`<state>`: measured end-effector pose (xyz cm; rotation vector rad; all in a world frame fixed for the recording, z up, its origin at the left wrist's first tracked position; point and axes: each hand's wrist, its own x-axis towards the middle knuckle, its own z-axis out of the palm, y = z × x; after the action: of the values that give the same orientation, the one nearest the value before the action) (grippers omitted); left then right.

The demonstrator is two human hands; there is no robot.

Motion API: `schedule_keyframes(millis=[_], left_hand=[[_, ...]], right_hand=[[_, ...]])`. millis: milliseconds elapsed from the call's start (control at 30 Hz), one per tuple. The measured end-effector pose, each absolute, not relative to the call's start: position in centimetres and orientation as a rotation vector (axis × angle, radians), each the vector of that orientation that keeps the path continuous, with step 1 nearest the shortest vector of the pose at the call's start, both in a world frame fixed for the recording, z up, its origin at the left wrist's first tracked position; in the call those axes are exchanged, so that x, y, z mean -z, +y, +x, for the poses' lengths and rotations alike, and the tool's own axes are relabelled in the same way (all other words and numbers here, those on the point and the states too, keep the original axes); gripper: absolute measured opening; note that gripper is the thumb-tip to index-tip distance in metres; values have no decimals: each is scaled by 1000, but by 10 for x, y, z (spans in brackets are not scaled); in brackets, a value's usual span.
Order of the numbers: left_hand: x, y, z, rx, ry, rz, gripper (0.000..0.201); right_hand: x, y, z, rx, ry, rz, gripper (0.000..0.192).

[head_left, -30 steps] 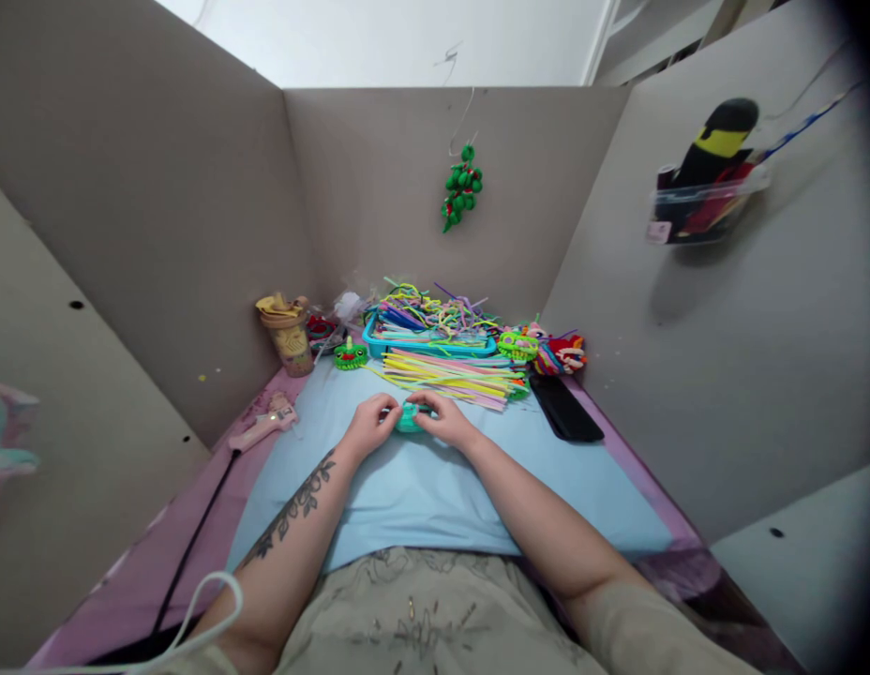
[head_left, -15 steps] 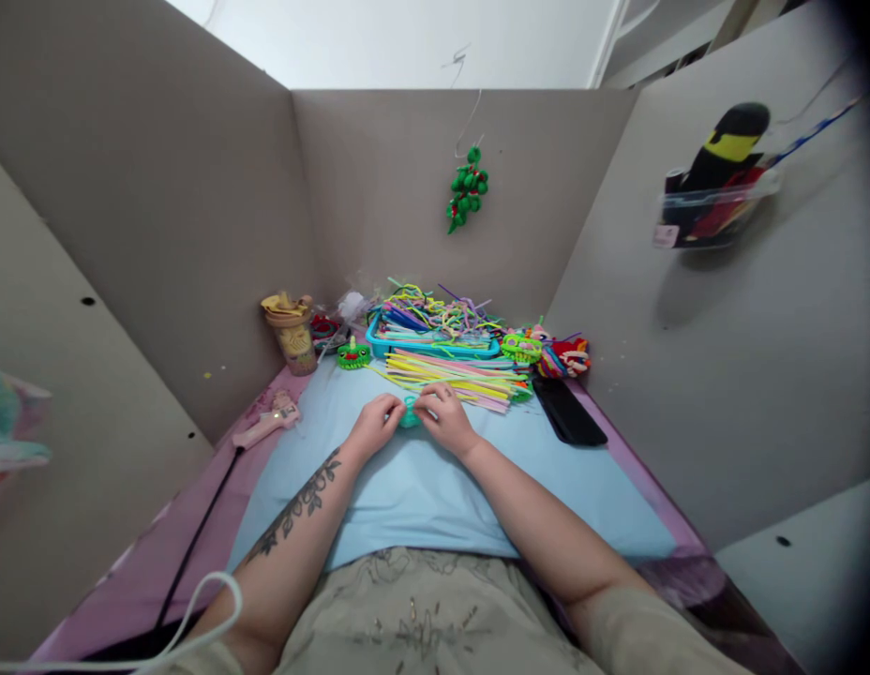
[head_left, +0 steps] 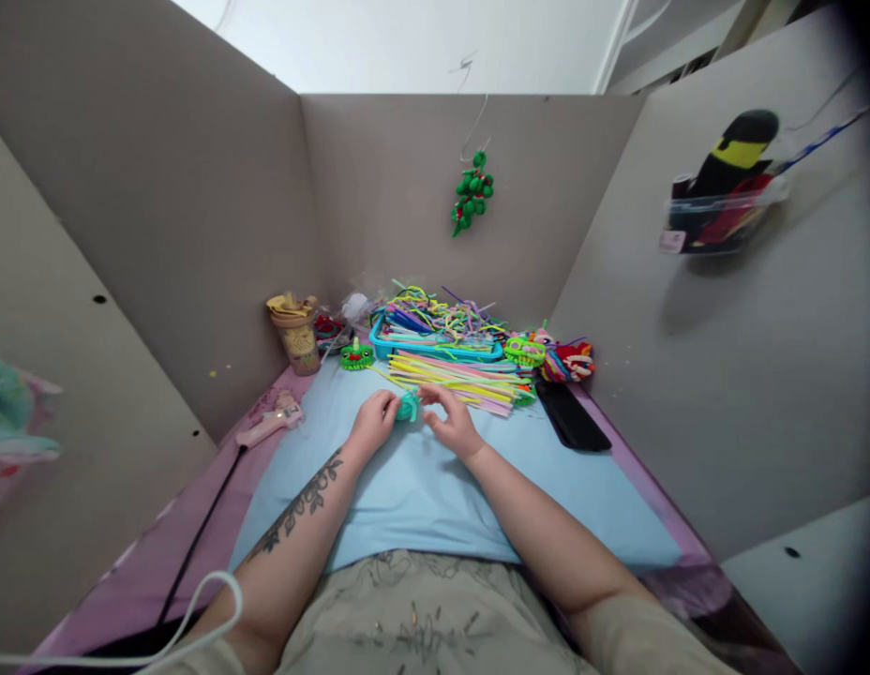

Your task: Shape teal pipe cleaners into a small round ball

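Both hands meet over a light blue mat (head_left: 435, 506) on the table. My left hand (head_left: 373, 422) grips a small teal pipe-cleaner piece (head_left: 408, 406) between fingers and thumb. My right hand (head_left: 452, 420) is right beside it, its fingertips at the piece's right side, pinching or touching it. Just beyond the hands lies a bundle of straight coloured pipe cleaners (head_left: 463, 375).
A blue tray (head_left: 435, 349) heaped with pipe cleaners stands at the back. Beside it are a tan cup (head_left: 294, 333), small green figures (head_left: 355, 354), a black phone (head_left: 572, 415) and a pink glue gun (head_left: 270, 424). Grey cardboard walls enclose the desk; a green ornament (head_left: 472, 192) hangs on the back wall.
The teal piece has been lifted slightly and turned upright in my left hand. My right hand has shifted from covering it to touching its right side.
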<state>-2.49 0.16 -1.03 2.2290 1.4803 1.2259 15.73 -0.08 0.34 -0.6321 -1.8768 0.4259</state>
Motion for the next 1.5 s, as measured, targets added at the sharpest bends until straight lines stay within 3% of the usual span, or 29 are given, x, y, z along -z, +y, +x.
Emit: schedule_keyframes(millis=[100,200,367,567,900,1167,1500], left_hand=[[9,2,-25,-1203,1338,2286,21],[5,0,-24,-1205,1202,2344,17],[0,-6,-23,-1440,1366,2197,13],[5,-11,-17,-1060,1343,2270,19],[9,-8,-16,-1016,1368,2234,20],[1,-2,-34,-914,1376,2178,19],[5,-2,-32,-882,1311,2265,19]], right_hand=[[-2,12,166,-377,-1887,-770,32],[2,19,168,-371,-2059,-791,18],[7,17,159,-270,-2084,-906,10],[15,20,157,-96,-2052,-975,10],[15,25,160,-179,-2000,-1036,11],[7,34,184,-781,-1993,-876,15],[8,28,172,-550,-2134,-939,11]])
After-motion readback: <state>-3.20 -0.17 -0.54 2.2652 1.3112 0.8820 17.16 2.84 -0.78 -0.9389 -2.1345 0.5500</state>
